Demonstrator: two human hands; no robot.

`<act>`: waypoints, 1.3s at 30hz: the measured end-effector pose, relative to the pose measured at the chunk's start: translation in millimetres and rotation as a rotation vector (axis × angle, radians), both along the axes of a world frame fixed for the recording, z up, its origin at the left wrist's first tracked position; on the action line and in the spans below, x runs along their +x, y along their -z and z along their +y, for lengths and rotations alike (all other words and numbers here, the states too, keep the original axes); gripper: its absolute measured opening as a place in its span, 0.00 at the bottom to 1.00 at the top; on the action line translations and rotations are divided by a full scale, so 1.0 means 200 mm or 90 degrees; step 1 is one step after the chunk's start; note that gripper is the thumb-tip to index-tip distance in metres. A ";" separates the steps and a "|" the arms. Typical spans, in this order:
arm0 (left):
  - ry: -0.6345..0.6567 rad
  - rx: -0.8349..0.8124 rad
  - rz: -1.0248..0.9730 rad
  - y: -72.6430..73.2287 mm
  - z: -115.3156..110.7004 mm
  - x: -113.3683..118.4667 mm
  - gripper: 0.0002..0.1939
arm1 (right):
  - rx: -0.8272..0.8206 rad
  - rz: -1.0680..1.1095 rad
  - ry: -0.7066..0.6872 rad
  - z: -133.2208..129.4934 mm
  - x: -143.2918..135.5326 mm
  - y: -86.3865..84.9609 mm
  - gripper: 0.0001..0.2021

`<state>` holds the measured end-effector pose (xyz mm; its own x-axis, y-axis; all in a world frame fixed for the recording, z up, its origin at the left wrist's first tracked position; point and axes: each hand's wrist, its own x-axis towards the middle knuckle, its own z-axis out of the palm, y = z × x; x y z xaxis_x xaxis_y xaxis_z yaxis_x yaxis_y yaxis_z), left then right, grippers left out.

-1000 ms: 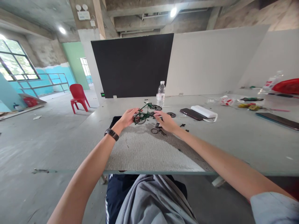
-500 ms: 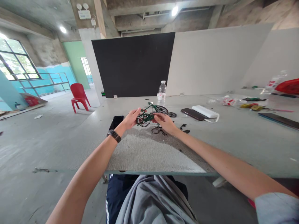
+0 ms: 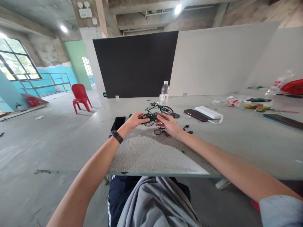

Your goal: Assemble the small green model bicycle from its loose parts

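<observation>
A small green model bicycle (image 3: 153, 110) with black spoked wheels is held just above the table between both hands. My left hand (image 3: 135, 121) is closed on its rear wheel, thumb across the spokes. At the middle of the frame, near the pedals, my right hand (image 3: 167, 123) pinches the bicycle; its fingertips partly hide what they grip. Below it lie small black parts, among them a loose ring (image 3: 157, 131). Another black wheel (image 3: 175, 115) rests behind my right hand, and more black pieces (image 3: 188, 129) lie to its right.
A clear bottle (image 3: 164, 93) stands behind the bicycle. A black phone (image 3: 117, 123) lies left, a dark phone (image 3: 196, 115) and white power bank (image 3: 207, 112) right. Farther right are plastic packaging (image 3: 230, 101) and a dark flat object (image 3: 284, 121). The table's front edge (image 3: 161, 174) is near my lap.
The bicycle has shifted slightly right and levelled out. My left hand has moved a little right, with its thumb now over the rear wheel. My right hand stays near the pedals.
</observation>
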<state>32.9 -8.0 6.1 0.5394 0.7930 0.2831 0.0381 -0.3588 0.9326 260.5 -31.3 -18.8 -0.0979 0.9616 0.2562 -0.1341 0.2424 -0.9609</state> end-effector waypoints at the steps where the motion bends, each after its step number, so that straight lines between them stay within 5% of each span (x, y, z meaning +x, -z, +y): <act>1: -0.004 0.006 0.021 0.00 0.00 0.00 0.20 | -0.005 0.005 -0.001 0.00 0.00 0.00 0.24; 32: -0.162 0.288 0.140 0.01 0.01 -0.01 0.17 | 0.084 -0.101 -0.025 0.03 0.06 -0.01 0.30; 39: -0.220 0.302 0.162 -0.01 0.01 -0.05 0.16 | 0.168 -0.148 0.185 0.07 0.17 -0.06 0.30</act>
<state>22.6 -5.7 7.3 0.3712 0.7535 0.5426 0.4246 -0.6574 0.6225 293.6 -17.4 -6.2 0.0821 0.8626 0.4991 0.1870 0.4786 -0.8579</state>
